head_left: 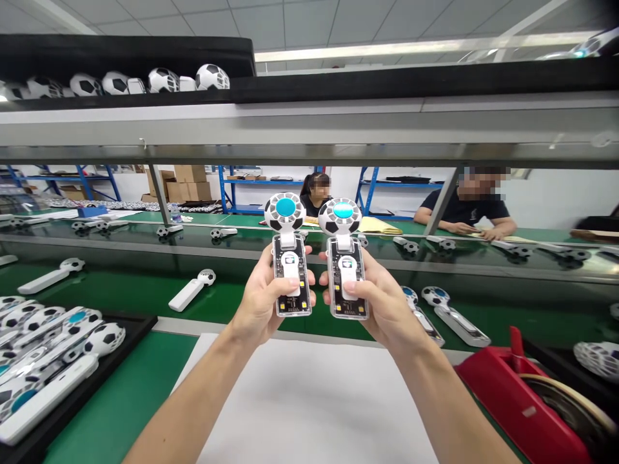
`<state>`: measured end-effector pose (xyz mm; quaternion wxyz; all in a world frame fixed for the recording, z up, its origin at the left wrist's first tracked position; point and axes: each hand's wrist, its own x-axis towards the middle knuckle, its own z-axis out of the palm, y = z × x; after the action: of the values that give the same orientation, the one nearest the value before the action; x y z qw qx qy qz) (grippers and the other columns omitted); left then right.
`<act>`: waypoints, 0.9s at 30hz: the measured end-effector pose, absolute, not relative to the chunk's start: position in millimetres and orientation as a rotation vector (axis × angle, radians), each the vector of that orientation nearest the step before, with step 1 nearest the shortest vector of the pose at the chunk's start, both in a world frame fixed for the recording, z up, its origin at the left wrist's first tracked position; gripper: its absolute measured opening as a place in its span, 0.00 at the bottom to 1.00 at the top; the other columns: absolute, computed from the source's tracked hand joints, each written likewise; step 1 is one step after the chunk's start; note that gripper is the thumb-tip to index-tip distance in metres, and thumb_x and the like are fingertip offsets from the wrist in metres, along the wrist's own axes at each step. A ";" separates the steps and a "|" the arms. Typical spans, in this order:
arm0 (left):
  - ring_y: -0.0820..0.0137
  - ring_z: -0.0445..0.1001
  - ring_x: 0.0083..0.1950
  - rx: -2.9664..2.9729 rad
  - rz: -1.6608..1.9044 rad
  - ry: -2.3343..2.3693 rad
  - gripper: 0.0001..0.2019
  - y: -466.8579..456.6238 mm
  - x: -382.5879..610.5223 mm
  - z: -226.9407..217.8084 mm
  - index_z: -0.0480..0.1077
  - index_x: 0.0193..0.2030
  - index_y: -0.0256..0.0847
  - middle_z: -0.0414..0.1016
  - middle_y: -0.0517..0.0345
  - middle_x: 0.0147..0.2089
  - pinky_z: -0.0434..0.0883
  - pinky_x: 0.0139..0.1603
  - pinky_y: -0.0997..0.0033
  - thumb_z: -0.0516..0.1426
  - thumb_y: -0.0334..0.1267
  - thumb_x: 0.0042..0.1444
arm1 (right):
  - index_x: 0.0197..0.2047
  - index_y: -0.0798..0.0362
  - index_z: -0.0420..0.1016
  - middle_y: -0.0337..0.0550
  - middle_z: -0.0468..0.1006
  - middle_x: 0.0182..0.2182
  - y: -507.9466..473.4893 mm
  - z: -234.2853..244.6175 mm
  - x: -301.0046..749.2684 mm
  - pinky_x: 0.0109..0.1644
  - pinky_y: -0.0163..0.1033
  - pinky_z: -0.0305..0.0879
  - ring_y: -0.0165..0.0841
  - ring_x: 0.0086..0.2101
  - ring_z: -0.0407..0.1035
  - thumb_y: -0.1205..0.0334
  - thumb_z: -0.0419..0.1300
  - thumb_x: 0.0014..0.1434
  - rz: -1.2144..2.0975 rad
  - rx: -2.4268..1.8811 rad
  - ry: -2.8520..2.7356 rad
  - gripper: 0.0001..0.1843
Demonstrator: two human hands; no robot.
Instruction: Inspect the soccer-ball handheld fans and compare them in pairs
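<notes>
My left hand (258,293) is closed around a handheld fan (291,303), its thumb on the white button plate. The fan stands upright, with a clear-fronted body over a dark circuit board and a football-patterned head with a blue centre. A matching handheld fan (348,306) is upright in my right hand (384,296), whose thumb also presses on its white plate. Both are held side by side, a small gap apart, above a white sheet (309,399). Small displays are lit on both plates.
A black tray (130,338) of several fans sits at left. More fans (191,290) lie on the green conveyor (130,283). At right is a red tape dispenser (522,406). A shelf (309,125) crosses above; two people (476,206) sit beyond.
</notes>
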<state>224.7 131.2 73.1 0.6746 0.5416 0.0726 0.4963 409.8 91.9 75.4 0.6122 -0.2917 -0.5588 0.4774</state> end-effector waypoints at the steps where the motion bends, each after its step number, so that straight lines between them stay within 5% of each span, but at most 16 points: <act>1: 0.70 0.75 0.31 1.220 1.111 0.160 0.26 131.0 225.0 72.9 0.62 0.60 0.40 0.75 0.55 0.37 0.73 0.33 0.68 0.62 0.34 0.54 | 0.57 0.50 0.68 0.43 0.80 0.39 91.9 75.1 410.2 0.33 0.35 0.73 0.32 0.30 0.76 0.65 0.65 0.54 1.100 -0.666 -1.289 0.26; 15: 0.69 0.76 0.30 1.217 1.074 0.171 0.25 128.0 227.8 71.2 0.62 0.58 0.43 0.75 0.56 0.37 0.73 0.30 0.69 0.63 0.40 0.55 | 0.57 0.48 0.67 0.43 0.79 0.40 91.8 75.4 412.4 0.37 0.38 0.75 0.35 0.36 0.76 0.64 0.64 0.55 1.072 -0.711 -1.291 0.26; 20: 0.70 0.73 0.25 1.219 1.095 0.255 0.16 130.8 231.1 68.7 0.65 0.51 0.39 0.75 0.55 0.29 0.71 0.26 0.71 0.54 0.48 0.65 | 0.57 0.48 0.66 0.41 0.79 0.36 90.7 77.2 412.0 0.33 0.36 0.73 0.32 0.29 0.75 0.63 0.65 0.55 1.065 -0.733 -1.311 0.26; 27: 0.69 0.74 0.23 1.212 1.123 0.298 0.14 137.3 232.9 66.7 0.66 0.47 0.38 0.75 0.55 0.26 0.72 0.23 0.72 0.54 0.46 0.64 | 0.43 0.50 0.66 0.42 0.78 0.39 93.1 72.0 400.9 0.18 0.34 0.66 0.29 0.22 0.70 0.48 0.61 0.62 0.987 -0.746 -1.140 0.16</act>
<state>232.9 137.3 66.7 0.6678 0.5372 0.1320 0.4979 400.9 93.1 72.0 0.6668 -0.3304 -0.5050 0.4374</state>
